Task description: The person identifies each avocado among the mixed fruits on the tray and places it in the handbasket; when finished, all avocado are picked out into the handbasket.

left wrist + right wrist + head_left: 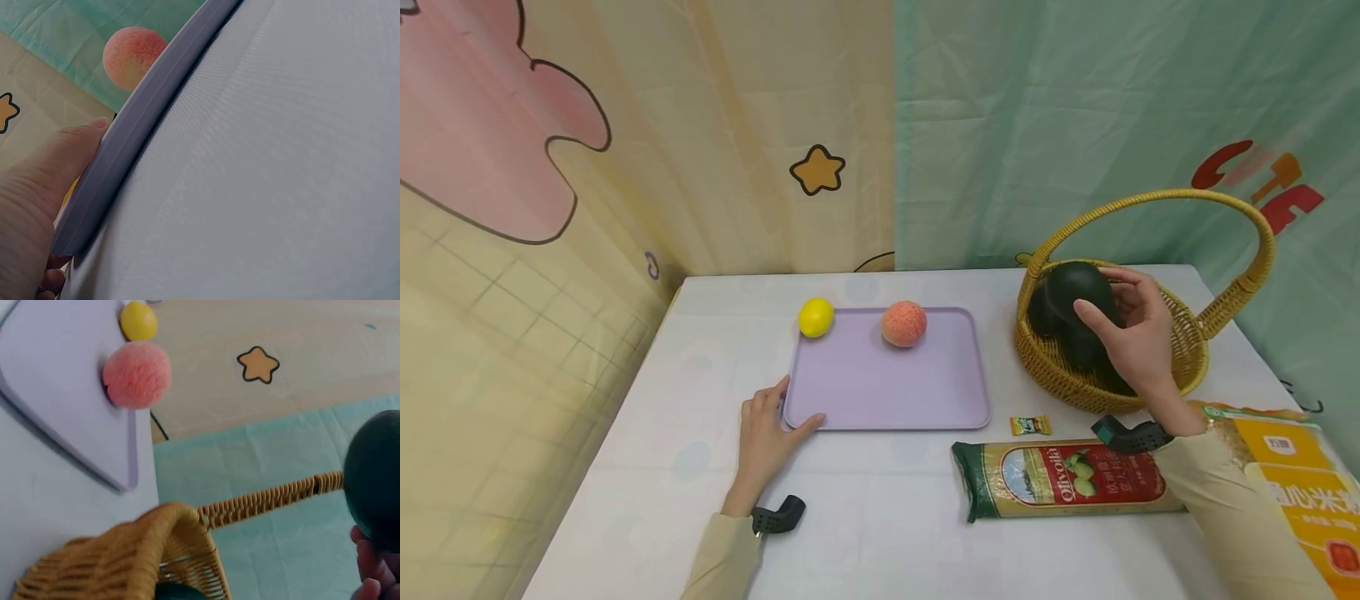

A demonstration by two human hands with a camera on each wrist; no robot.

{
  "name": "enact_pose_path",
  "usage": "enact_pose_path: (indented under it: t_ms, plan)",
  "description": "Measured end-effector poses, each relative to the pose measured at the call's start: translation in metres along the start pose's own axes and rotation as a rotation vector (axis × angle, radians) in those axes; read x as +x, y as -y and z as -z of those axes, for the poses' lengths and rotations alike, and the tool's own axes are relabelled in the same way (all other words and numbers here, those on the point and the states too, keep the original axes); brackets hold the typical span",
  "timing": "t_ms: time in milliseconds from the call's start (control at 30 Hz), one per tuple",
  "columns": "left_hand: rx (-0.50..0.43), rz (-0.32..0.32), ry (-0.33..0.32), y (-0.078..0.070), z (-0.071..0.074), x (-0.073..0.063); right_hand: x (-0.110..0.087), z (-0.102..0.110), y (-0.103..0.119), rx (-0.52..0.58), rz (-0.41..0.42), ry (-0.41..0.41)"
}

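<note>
My right hand (1138, 333) holds a dark green, smooth, egg-shaped fruit (1078, 292), like an avocado, over the wicker basket (1052, 387). In the right wrist view this fruit (378, 481) is up beside the basket handle, fingertips under it. More dark green fruit (1081, 348) lies inside the basket. With thumb on the front rim and fingers at the left side, my left hand (763, 437) grips the near left corner of the lilac tray (887, 392). A peach (904, 323) sits on the tray's far part, and a lemon (816, 317) is at its far left corner.
A small wrapped candy (1030, 426) lies between the tray and a long Olivoila packet (1075, 479). Under the right forearm is a yellow-orange snack bag (1292, 475). The basket's tall handle (1157, 197) arches over the right side. Curtains hang behind the table.
</note>
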State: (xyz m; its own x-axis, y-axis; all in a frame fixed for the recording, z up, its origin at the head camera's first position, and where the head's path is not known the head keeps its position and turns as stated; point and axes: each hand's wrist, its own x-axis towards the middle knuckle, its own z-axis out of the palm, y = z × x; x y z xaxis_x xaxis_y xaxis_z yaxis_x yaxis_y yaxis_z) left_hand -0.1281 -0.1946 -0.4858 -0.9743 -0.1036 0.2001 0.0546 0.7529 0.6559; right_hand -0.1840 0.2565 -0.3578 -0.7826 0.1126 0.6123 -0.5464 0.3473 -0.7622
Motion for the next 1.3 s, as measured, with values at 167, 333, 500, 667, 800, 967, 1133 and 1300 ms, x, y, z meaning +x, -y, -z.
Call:
enact_pose_path:
  t_ms: [167, 333, 500, 667, 800, 967, 1133, 1300]
  plan:
    - [0.006, -0.013, -0.019, 0.0, -0.001, 0.0, 0.009, 0.013, -0.011, -0.088, -0.121, 0.146]
    - [0.005, -0.029, -0.037, 0.0, -0.002, -0.001, 0.02, 0.025, -0.019, -0.151, -0.304, 0.301]
    - [-0.002, -0.029, -0.036, 0.001, -0.001, 0.0, 0.035, 0.035, -0.031, -0.231, -0.411, 0.468]
    - [-0.002, -0.011, -0.015, 0.002, 0.0, 0.0, 0.05, 0.04, -0.048, -0.278, -0.476, 0.618]
    - [0.005, -0.008, -0.001, 0.003, -0.001, 0.0, 0.057, 0.039, -0.056, -0.321, -0.488, 0.722]
    - [0.007, -0.009, -0.002, 0.001, -0.001, 0.0, 0.059, 0.035, -0.06, -0.396, -0.439, 0.814]
    - [0.001, 0.0, 0.0, 0.0, 0.0, -0.001, 0.061, 0.033, -0.065, -0.443, -0.404, 0.863]
    - [-0.01, 0.005, 0.001, 0.0, 0.0, -0.001, 0.063, 0.03, -0.07, -0.449, -0.378, 0.918]
